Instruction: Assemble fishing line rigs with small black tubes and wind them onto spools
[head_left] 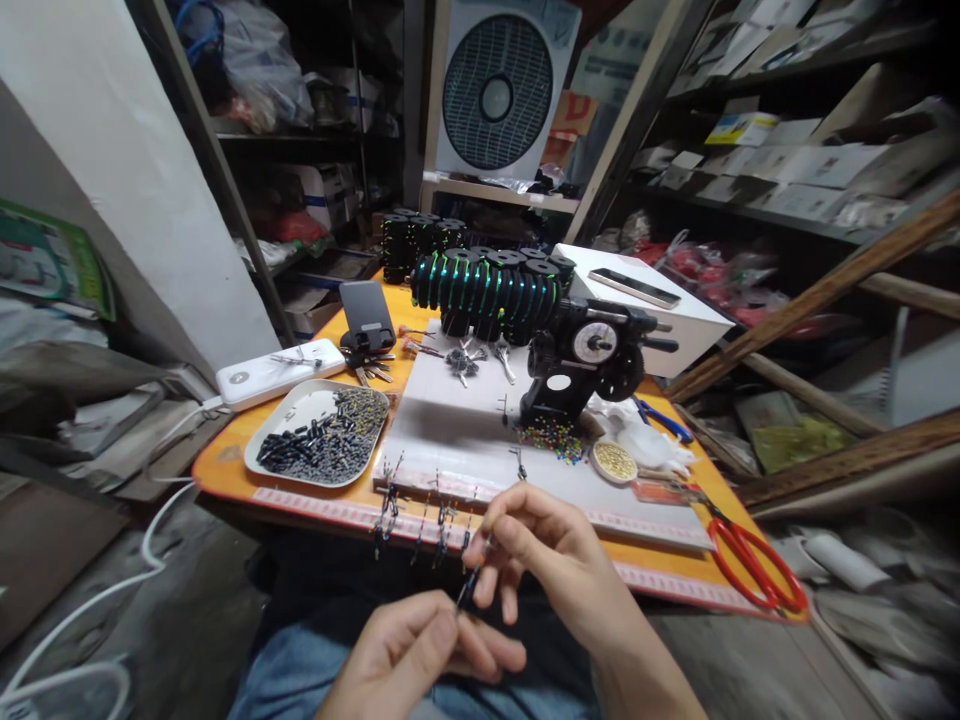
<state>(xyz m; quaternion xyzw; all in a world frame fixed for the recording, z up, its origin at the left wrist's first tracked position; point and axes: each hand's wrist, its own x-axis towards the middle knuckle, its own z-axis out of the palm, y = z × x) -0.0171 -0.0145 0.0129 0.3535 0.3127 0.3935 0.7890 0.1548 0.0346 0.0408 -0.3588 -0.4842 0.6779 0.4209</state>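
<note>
Over my lap, a small thin dark piece (469,588) stretches between my two hands; its exact kind is too small to tell. My left hand (420,645) pinches its lower end between thumb and forefinger. My right hand (555,550), slightly higher, closes thumb and forefinger at its upper end, where something tiny shows at the tips. Just beyond, several small dark assemblies with thin wires (442,525) hang along the front edge of a white board (435,420). Another small dark piece (519,462) lies on the board near my right hand.
A tray (259,465) of small black parts sits left. A black machine (559,385) carries green-and-black spools (487,290). Colourful beads (555,440), a dish of gold beads (615,462), blue-handled pliers (664,420) and red scissors (757,565) are right. A power bank (281,372) lies left.
</note>
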